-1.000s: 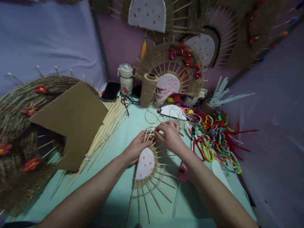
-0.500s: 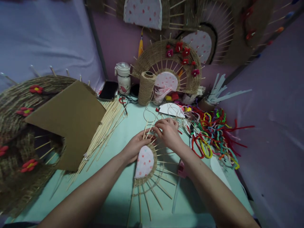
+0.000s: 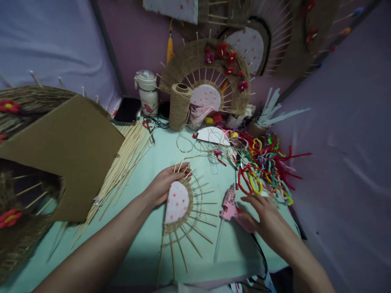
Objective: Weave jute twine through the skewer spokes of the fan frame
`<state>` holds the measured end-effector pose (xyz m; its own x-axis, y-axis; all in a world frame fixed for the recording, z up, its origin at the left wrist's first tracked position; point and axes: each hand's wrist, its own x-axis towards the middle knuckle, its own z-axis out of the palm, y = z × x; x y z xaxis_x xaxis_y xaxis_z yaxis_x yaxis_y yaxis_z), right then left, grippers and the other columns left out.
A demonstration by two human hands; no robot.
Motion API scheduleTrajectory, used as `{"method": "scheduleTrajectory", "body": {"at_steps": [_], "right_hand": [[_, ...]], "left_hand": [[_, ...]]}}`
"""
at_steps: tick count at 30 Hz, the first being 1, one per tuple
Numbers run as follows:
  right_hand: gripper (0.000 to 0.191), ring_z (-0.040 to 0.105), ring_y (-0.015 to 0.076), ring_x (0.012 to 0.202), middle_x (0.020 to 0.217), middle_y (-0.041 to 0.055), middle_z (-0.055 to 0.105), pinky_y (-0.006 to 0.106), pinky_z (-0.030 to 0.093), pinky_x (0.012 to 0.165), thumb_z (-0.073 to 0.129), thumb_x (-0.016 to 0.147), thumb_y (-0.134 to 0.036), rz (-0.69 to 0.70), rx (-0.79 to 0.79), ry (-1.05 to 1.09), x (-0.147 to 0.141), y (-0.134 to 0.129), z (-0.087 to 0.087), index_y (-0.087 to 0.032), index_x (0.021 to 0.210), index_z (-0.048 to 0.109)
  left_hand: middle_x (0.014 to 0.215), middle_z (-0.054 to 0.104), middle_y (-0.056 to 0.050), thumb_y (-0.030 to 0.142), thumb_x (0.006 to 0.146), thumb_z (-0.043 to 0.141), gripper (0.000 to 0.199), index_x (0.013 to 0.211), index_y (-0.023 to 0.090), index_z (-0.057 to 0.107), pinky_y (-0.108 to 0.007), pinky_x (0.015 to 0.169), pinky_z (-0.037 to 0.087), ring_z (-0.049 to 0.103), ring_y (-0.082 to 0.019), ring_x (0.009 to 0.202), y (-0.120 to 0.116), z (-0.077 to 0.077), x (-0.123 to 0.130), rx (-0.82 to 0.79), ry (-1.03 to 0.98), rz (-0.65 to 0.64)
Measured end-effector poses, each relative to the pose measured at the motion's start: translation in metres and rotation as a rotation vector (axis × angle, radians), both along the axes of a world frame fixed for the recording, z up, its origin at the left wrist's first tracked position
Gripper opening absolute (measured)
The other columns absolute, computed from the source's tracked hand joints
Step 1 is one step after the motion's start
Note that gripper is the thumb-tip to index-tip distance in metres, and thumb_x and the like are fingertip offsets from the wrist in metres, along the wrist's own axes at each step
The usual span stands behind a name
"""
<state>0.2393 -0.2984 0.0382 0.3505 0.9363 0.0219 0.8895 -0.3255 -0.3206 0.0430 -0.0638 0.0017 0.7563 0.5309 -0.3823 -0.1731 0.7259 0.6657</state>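
Keeps left hand (image 3: 163,184) gripping pink-dotted half-moon twine-and-stick frame (image 3: 178,203) — swings open right hand (image 3: 269,212) beside pink plastic glue gun (image 3: 229,206), apparently pausing two-handed work.

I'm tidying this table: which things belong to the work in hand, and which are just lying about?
In the work:
fan, in the left hand
glue gun, by the right hand
twine and sticks, probably: the fan shows similar material

Apparently just lying about:
phone
bottle
cardboard

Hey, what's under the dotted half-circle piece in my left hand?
Under the half-circle piece, green table shows between the sticks; whatever the dotted panel and woven band cover can't be seen.
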Motion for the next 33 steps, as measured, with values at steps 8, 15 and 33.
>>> {"method": "scheduleTrajectory", "body": {"at_steps": [8,15,33], "right_hand": [[0.027,0.058,0.0257,0.088,0.095,0.0093,0.055,0.042,0.049,0.079,0.061,0.078,-0.036,-0.246,0.090,0.123,-0.026,-0.021,-0.053,-0.021,0.100,0.059],[0.030,0.060,0.0232,0.086,0.096,0.0087,0.060,0.033,0.052,0.068,0.058,0.076,-0.045,-0.366,0.235,0.387,-0.007,-0.027,-0.019,-0.023,0.096,0.063],[0.041,0.055,0.0196,0.058,0.063,0.0038,0.062,0.029,0.046,0.056,0.039,0.087,-0.051,-0.293,0.239,0.576,-0.095,0.053,-0.005,-0.020,0.093,0.066]], "left_hand": [[0.093,0.069,-0.007,0.005,0.073,0.061,0.030,0.102,0.013,0.066,-0.026,0.088,0.048,0.065,-0.013,0.084,-0.004,0.002,0.001,0.016,0.041,0.014],[0.097,0.068,-0.009,0.006,0.072,0.062,0.030,0.101,0.013,0.067,-0.031,0.094,0.045,0.064,-0.015,0.090,-0.004,-0.006,0.001,0.041,0.015,0.007],[0.099,0.068,-0.007,0.010,0.072,0.063,0.031,0.103,0.014,0.067,-0.024,0.082,0.044,0.062,-0.013,0.087,-0.004,-0.007,0.001,0.024,0.025,-0.002]]}}
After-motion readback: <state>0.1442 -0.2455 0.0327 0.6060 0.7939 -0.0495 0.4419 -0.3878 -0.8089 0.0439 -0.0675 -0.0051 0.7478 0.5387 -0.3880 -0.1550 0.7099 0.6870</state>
